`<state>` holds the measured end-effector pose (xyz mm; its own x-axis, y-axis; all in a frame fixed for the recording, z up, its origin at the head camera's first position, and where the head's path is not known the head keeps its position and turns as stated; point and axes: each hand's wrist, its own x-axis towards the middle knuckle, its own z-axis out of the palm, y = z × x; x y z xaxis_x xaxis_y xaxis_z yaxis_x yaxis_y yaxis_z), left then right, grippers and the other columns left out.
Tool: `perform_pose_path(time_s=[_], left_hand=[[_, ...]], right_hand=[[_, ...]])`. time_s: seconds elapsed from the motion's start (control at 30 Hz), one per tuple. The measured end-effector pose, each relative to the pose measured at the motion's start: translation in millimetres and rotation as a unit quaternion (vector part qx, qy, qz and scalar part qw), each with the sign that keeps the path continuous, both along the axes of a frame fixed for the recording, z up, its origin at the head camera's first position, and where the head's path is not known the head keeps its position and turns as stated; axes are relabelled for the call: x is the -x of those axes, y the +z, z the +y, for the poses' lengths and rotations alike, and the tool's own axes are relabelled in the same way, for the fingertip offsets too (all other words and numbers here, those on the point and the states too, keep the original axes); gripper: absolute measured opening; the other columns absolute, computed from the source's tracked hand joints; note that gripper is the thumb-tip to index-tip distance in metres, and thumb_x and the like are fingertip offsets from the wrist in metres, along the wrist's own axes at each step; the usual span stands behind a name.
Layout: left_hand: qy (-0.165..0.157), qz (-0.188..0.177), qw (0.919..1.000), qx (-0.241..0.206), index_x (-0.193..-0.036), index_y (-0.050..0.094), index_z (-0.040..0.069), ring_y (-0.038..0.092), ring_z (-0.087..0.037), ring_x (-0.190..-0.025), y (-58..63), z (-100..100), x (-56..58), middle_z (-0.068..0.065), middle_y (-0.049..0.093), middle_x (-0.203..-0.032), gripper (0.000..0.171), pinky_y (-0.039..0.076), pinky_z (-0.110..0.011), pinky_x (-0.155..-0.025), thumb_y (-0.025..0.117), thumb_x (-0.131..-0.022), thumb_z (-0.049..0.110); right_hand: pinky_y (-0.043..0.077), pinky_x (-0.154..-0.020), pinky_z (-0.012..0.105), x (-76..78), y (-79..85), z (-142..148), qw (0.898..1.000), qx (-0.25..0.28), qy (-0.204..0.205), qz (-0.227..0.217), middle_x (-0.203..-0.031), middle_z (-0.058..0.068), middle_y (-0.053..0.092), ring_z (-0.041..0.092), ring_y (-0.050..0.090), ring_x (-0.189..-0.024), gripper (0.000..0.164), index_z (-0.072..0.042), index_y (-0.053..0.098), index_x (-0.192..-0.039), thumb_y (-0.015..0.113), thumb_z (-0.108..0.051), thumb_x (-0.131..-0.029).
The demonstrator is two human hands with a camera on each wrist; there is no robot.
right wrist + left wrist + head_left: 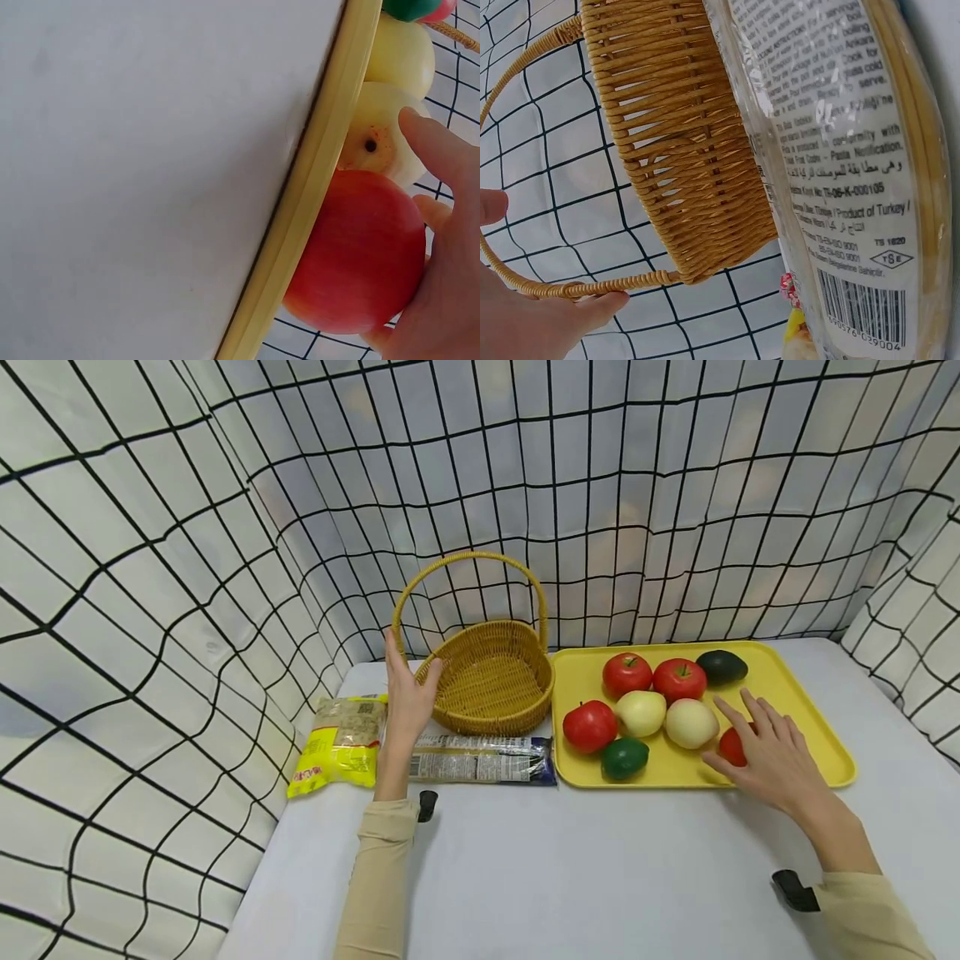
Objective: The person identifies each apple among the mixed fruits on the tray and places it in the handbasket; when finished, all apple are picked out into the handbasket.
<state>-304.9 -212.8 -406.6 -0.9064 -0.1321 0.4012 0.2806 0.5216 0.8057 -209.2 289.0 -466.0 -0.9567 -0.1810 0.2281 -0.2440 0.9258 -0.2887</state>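
My left hand (409, 702) is at the left side of a wicker basket (491, 724), fingers straight beside its arched handle (471, 556). In the left wrist view, the handle runs past the thumb; whether they touch I cannot tell. Fingers spread, my right hand (776, 764) reaches over a red apple (360, 255) at the near side of a yellow tray (817, 752). The palm and fingers partly hide that apple in the head view. Two pale yellow fruits (692, 724) lie to its left, with another red apple (590, 727) and a dark green fruit (625, 758) farther left.
Two red tomato-like pieces (679, 680) and a dark avocado (721, 667) lie at the tray's back. In front of the basket is a long pasta packet (480, 760). A yellow bag (337, 747) lies left. Black netting (555, 485) encloses the white table (585, 868).
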Motion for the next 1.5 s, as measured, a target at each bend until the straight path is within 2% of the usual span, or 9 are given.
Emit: perform_pose_path(time_s=[0.17, 0.4, 0.63, 0.73, 0.87, 1.0, 1.17, 1.37, 1.5], left_hand=[[-0.001, -0.005, 1.0000, 0.000, -0.166, -0.010, 0.019, 0.003, -0.029, -0.163, 0.2, -1, -0.5, -0.005, -0.006, -0.175, 0.091, 0.014, -0.055, -0.131, 0.053, -0.105, 0.044], [-0.005, -0.009, 0.9999, 0.006, -0.166, -0.010, 0.024, 0.002, -0.028, -0.163, 0.3, -1, 0.2, -0.001, -0.008, -0.175, 0.090, 0.012, -0.056, -0.131, 0.053, -0.105, 0.042], [-0.004, -0.021, 0.9997, 0.012, -0.165, -0.011, 0.028, 0.000, -0.024, -0.163, 0.7, 0, -2.3, 0.005, -0.009, -0.174, 0.087, 0.011, -0.055, -0.131, 0.050, -0.106, 0.043], [-0.004, -0.015, 0.9998, 0.013, -0.166, -0.010, 0.029, 0.000, -0.025, -0.163, 1.1, -1, -2.6, 0.004, -0.008, -0.175, 0.085, 0.010, -0.055, -0.131, 0.050, -0.106, 0.041], [-0.010, -0.015, 0.9998, 0.010, -0.166, -0.009, 0.031, 0.001, -0.026, -0.163, 1.2, 0, -1.1, 0.002, -0.007, -0.175, 0.085, 0.011, -0.056, -0.131, 0.051, -0.106, 0.040], [-0.011, -0.020, 0.9997, 0.007, -0.166, -0.008, 0.032, 0.002, -0.025, -0.163, 1.2, 1, -1.2, 0.004, -0.006, -0.175, 0.084, 0.014, -0.055, -0.131, 0.051, -0.107, 0.038], [-0.005, -0.021, 0.9997, 0.008, -0.165, -0.009, 0.032, 0.004, -0.025, -0.163, 1.4, 0, -2.1, 0.006, -0.007, -0.175, 0.083, 0.016, -0.056, -0.130, 0.049, -0.107, 0.040], [-0.004, -0.014, 0.9999, 0.008, -0.166, -0.008, 0.028, 0.005, -0.027, -0.163, 1.8, -3, -1.2, -0.001, -0.005, -0.176, 0.083, 0.017, -0.056, -0.130, 0.049, -0.107, 0.040], [0.003, -0.021, 0.9997, 0.009, -0.166, -0.009, 0.031, 0.006, -0.028, -0.163, 1.0, -5, -2.2, 0.001, -0.005, -0.175, 0.084, 0.017, -0.057, -0.129, 0.050, -0.106, 0.039]], right_hand=[[0.020, -0.112, 0.080, -0.7, 1.1, 1, 1.000, -0.005, -0.005, -0.021, -0.167, 0.030, 0.015, 0.056, 0.019, -0.147, 0.091, -0.013, 0.030, -0.161, 0.071, -0.053, -0.091], [0.038, -0.093, 0.083, -2.0, 3.4, 1, 0.996, -0.033, -0.028, -0.079, -0.157, 0.034, 0.026, 0.058, 0.025, -0.137, 0.070, -0.006, 0.043, -0.150, 0.069, -0.041, -0.094], [0.049, -0.082, 0.076, -4.5, 0.8, 1, 0.996, -0.035, -0.034, -0.075, -0.142, 0.032, 0.038, 0.057, 0.031, -0.126, 0.059, -0.004, 0.049, -0.142, 0.069, -0.033, -0.094], [0.052, -0.078, 0.074, -3.5, 0.6, 5, 0.996, -0.028, -0.032, -0.073, -0.141, 0.032, 0.039, 0.057, 0.032, -0.125, 0.061, -0.005, 0.048, -0.142, 0.069, -0.037, -0.095], [0.054, -0.074, 0.070, -1.8, 3.1, 16, 0.994, 0.001, -0.041, -0.098, -0.144, 0.034, 0.038, 0.056, 0.032, -0.124, 0.073, -0.001, 0.042, -0.146, 0.068, -0.047, -0.095], [0.054, -0.074, 0.066, -3.3, 6.0, 24, 0.991, 0.029, -0.050, -0.121, -0.143, 0.038, 0.035, 0.055, 0.032, -0.120, 0.082, 0.002, 0.039, -0.146, 0.069, -0.052, -0.093], [0.054, -0.079, 0.066, -3.7, 12.3, 22, 0.991, 0.043, -0.048, -0.121, -0.141, 0.040, 0.035, 0.056, 0.035, -0.117, 0.082, 0.000, 0.040, -0.147, 0.069, -0.054, -0.092], [0.053, -0.084, 0.070, 2.1, 24.4, 5, 0.993, 0.057, -0.043, -0.099, -0.140, 0.041, 0.034, 0.059, 0.037, -0.117, 0.079, 0.000, 0.041, -0.147, 0.072, -0.048, -0.092], [0.054, -0.083, 0.070, 4.8, 29.1, -6, 0.996, 0.053, -0.034, -0.068, -0.137, 0.040, 0.036, 0.058, 0.039, -0.114, 0.074, 0.001, 0.044, -0.143, 0.076, -0.039, -0.090]])
